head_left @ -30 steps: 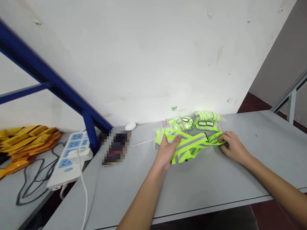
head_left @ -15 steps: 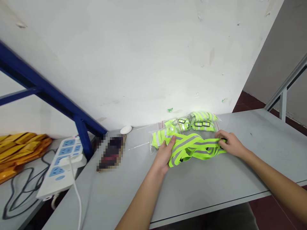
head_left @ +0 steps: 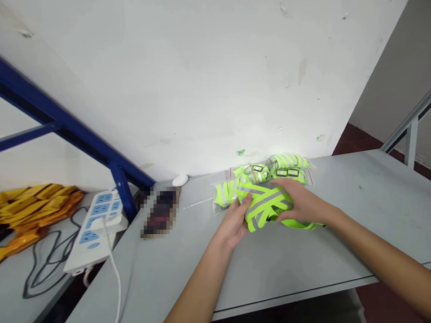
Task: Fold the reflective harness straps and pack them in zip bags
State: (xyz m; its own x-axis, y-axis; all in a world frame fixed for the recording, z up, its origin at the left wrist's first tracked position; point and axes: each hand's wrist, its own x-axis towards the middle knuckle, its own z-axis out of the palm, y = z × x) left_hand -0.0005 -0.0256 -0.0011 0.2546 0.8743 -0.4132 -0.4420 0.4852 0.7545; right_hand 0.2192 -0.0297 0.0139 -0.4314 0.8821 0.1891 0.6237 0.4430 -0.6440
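Neon-yellow reflective straps [head_left: 266, 204] with grey stripes lie folded across each other in a loose bundle between my hands. My left hand [head_left: 235, 222] grips the bundle's left end, thumb on top and fingers underneath. From the right, my right hand [head_left: 305, 202] is curved round the other side of the straps, fingers over the far edge and thumb at the near edge. A loop of strap trails out beneath my right wrist on the tabletop. Just behind, clear plastic bags of similar straps [head_left: 225, 193] lie by the wall, some showing black buckles.
A blurred-out flat object [head_left: 160, 213] and a white rounded object [head_left: 180, 180] lie to the left on the grey table [head_left: 269, 273]. Further left are a power strip [head_left: 97, 224] with cables, a blue metal frame [head_left: 123, 188] and yellow-orange packages [head_left: 37, 206].
My right hand has moved left from the strap's far right end onto the bundle, which is now more gathered. My left hand keeps its hold. The view has shifted slightly.
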